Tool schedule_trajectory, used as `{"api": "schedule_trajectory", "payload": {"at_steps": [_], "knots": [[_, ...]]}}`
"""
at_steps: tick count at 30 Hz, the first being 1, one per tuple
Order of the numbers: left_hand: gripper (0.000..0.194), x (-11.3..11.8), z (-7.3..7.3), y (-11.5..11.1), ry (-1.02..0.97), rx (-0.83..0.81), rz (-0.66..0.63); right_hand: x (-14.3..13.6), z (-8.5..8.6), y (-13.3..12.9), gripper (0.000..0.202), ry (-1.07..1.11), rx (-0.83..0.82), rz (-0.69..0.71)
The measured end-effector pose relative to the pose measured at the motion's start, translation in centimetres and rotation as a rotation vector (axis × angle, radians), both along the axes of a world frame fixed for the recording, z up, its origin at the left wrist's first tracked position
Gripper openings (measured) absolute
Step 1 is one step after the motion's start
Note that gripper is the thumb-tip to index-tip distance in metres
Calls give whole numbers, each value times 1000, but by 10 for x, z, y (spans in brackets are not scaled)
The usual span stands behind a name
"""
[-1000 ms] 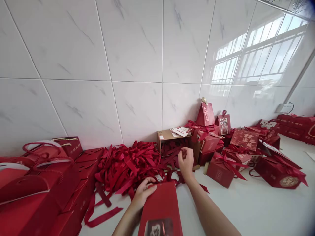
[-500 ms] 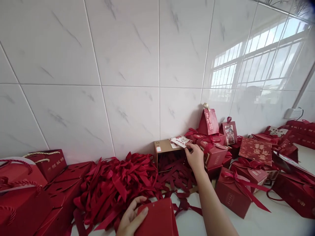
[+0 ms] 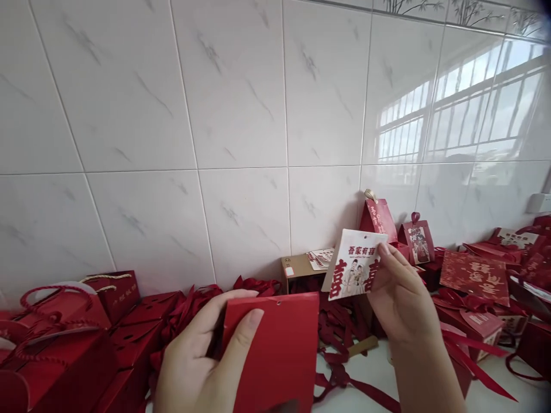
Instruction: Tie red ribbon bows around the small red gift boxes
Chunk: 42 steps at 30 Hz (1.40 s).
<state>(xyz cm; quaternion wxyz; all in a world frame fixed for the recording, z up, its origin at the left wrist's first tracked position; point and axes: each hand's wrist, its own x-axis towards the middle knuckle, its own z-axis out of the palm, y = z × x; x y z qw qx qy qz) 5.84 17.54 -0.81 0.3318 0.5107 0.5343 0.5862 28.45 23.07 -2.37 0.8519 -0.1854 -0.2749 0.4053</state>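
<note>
My left hand (image 3: pixel 206 355) grips a plain red gift box (image 3: pixel 275 350) by its upper left side, thumb on its front face. A small hole shows near the box's top edge. Pinched at its right edge, a white printed card (image 3: pixel 357 267) is held up in my right hand (image 3: pixel 400 287). The card has red characters, a drawn couple and a hole at its top. It stands apart from the box, up and to the right. Behind the card, more printed cards (image 3: pixel 321 259) lie on top of a brown cardboard box (image 3: pixel 297 267), with dark red ribbons (image 3: pixel 340 321) in and before it.
Red boxes and bags with rope handles (image 3: pixel 77 338) crowd the left. Ribbon-tied gift boxes (image 3: pixel 469 321) fill the right, with small upright bags (image 3: pixel 381 218) behind. A tiled wall (image 3: pixel 241 218) closes off the back.
My right hand has taken a card from the top of the cardboard box and brought it nearer. My left hand has raised the red box higher into view. The camera view has shifted.
</note>
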Motion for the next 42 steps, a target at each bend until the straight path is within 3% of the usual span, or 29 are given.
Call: {"api": "schedule_trajectory", "payload": {"at_steps": [4, 8, 13, 18, 21, 25, 30, 42], "knots": [[52, -3, -4, 5, -58, -20, -153, -11, 4, -10, 10, -19, 0, 84], [43, 1, -3, 2, -101, 38, -219, -20, 6, -16, 12, -88, -48, 115], [39, 13, 6, -8, -137, 70, -95, -35, 7, -27, 15, -215, -74, 153], [42, 14, 4, -3, -161, 191, 16, -63, 2, -35, 17, -418, -79, 313], [40, 11, -1, 2, -185, 288, 11, -81, -3, -36, 17, -466, -30, 220], [38, 9, -1, 4, -306, 228, -147, -92, -12, -35, 25, -556, 9, 68], [27, 13, 1, 2, -186, 208, -133, -88, -18, -35, 22, -625, -37, 41], [23, 18, 5, -6, -285, 158, -160, -98, -2, -55, 25, -574, -175, 67]]}}
